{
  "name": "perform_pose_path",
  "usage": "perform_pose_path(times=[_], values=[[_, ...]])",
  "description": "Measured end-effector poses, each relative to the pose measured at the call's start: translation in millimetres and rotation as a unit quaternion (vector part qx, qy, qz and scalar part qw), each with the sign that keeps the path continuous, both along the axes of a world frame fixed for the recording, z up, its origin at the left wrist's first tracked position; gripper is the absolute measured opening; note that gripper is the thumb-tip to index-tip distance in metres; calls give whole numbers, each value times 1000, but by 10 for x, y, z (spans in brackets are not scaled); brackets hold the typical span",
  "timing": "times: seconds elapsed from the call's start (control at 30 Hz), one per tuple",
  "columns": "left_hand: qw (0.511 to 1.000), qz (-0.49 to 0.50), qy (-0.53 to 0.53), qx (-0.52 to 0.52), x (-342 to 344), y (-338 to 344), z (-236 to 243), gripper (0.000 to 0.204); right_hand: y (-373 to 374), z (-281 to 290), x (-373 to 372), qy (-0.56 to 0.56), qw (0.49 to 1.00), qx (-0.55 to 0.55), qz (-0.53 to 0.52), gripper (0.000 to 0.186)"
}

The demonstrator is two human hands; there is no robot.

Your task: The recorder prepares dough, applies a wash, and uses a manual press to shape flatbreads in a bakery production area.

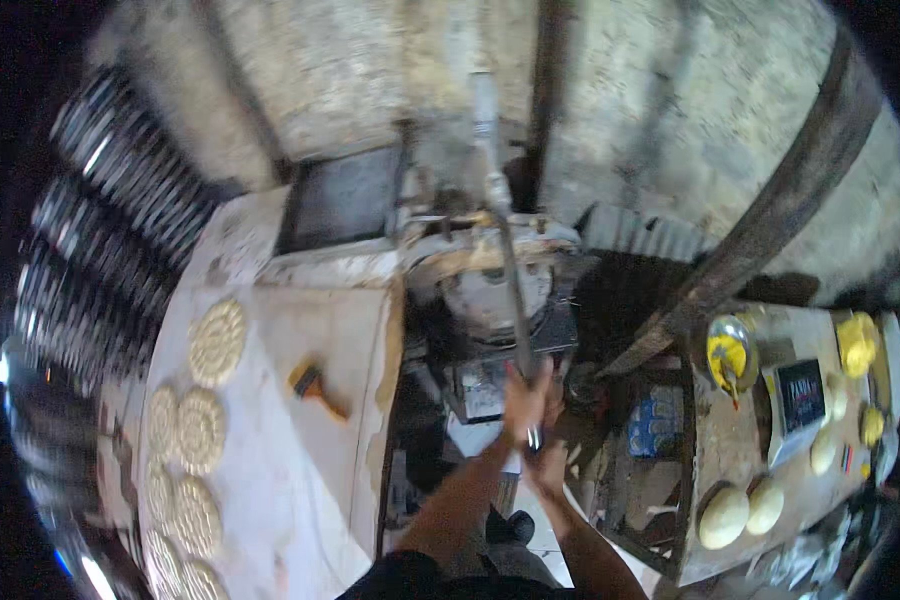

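A: Main thing in hand?
B: A long, slender pole (513, 280). Mid-view, running from the hands up the frame; in this view it crosses in front of a machine (492, 300) with a rounded, pale front. Nearly straight, slight lean to the left at the far end.

A: Colouring?
B: Dark grey along the lower length. Upper stretch pale, whitish grey, looks thicker. Near tip catches light, shiny.

A: Hands?
B: Left hand (527, 398) wrapped around the pole close to its near end, fingers closed. Right hand (545, 462) just below, at the shiny tip; cannot tell whether it is closed on the pole or only beside it.

A: Surroundings?
B: Left: pale worktable (315, 490) bearing patterned dough rounds (202, 430) and a brush (315, 388). Right: wooden table (725, 440) with a bowl (732, 350) of something yellow and smooth dough balls (723, 517).

A: Poorly seen?
B: Pole's upper part is smeared by blur; material uncertain. Fingers on its far side hidden. Machine partly covered by pole, its lower portion dark. Stacked racks (120, 140) at far left streaked, contents unreadable. Lowest dough rounds cut off by the frame's bottom edge.
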State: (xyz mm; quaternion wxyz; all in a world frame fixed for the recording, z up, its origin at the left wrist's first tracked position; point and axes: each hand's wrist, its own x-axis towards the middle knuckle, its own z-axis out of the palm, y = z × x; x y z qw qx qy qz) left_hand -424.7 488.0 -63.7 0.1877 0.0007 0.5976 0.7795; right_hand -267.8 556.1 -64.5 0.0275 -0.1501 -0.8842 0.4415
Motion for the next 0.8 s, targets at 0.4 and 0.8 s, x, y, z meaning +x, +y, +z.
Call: perform_pose_path(times=[0.4,0.8], values=[[940,159,226,-201,641,-113,1201,38,403,88,-103,11,986,-84,140,22],[990,-15,-115,-83,575,-244,1211,25,-79,837,-88,-152,944,-290,47,13]])
